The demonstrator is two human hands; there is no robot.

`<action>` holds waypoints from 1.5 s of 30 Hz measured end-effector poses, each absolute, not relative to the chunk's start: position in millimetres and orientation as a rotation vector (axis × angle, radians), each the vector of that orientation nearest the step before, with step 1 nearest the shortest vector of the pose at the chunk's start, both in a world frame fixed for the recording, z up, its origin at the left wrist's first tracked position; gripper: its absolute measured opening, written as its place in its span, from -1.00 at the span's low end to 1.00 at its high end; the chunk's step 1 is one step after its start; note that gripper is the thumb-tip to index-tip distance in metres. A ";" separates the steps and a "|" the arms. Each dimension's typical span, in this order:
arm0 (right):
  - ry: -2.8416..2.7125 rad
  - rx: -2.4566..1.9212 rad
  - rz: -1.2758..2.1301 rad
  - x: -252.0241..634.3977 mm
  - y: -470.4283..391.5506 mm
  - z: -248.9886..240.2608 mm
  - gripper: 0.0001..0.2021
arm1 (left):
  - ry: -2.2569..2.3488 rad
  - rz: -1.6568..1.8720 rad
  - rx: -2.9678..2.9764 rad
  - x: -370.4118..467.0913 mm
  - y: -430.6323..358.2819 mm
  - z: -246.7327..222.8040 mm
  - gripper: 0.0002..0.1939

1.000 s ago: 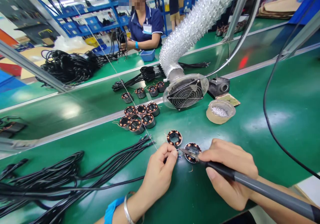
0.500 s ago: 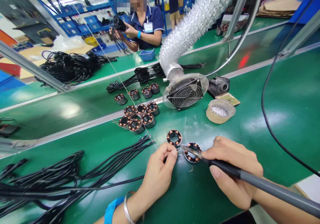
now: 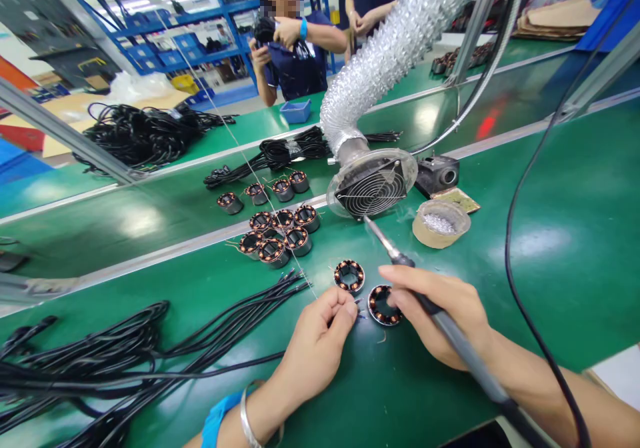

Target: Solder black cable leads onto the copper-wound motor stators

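My left hand [image 3: 323, 335] is closed in a pinch on the end of a black cable [image 3: 245, 366]; thin bluish wire ends stick out past the fingertips. A fine wire strand [image 3: 260, 195] runs down from above to this hand. In my right hand [image 3: 445, 315] is a soldering iron [image 3: 450, 331], its tip raised towards the fan's lower edge. Below the right fingers lies a copper-wound stator [image 3: 376, 316], partly covered by a fingertip. A second stator [image 3: 345, 276] sits just behind my left fingertips. Whether the wire ends touch either stator, I cannot tell.
Several stators [image 3: 273, 251] stand grouped behind my left hand. A fume fan [image 3: 373, 191] on a silver duct [image 3: 380, 61] hangs over the bench. Right of it is a round tub [image 3: 437, 235] of shiny bits. Black cables [image 3: 100, 348] lie left. A co-worker [image 3: 300, 55] stands across.
My right hand has lifted the soldering iron's tip away from the wires and stators, up towards the fan. My left hand has stayed nearly still. The co-worker's hands have risen.
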State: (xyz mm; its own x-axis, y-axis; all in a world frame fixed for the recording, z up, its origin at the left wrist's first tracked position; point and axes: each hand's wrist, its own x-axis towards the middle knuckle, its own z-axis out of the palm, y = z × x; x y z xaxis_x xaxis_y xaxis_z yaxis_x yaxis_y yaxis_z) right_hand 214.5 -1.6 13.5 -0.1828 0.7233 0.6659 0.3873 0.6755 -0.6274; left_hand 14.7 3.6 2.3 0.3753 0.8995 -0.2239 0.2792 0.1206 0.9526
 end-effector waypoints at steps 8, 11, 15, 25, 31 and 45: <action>-1.999 -0.737 0.505 199.4 12.0 -0.6 -0.74 | 1.025 0.536 1.547 6.1 9.3 12.4 -0.70; -1.948 -0.716 0.421 200.3 8.4 1.3 -0.77 | 1.086 0.455 1.687 4.9 10.5 21.7 -0.76; -1.915 -0.726 0.345 202.5 2.9 5.9 -0.77 | 1.149 0.421 1.732 3.8 10.3 26.4 -0.78; -1.984 -0.779 0.305 200.6 -1.8 0.0 -0.74 | 1.022 0.492 0.939 11.9 5.2 6.1 -0.59; -1.922 -0.821 0.417 201.1 -2.3 -2.1 -0.71 | 1.012 0.545 0.795 14.9 1.6 4.7 -0.62; -1.876 -0.843 0.373 204.9 3.2 -9.0 -0.80 | 1.220 0.740 0.978 25.7 -9.8 0.1 -0.57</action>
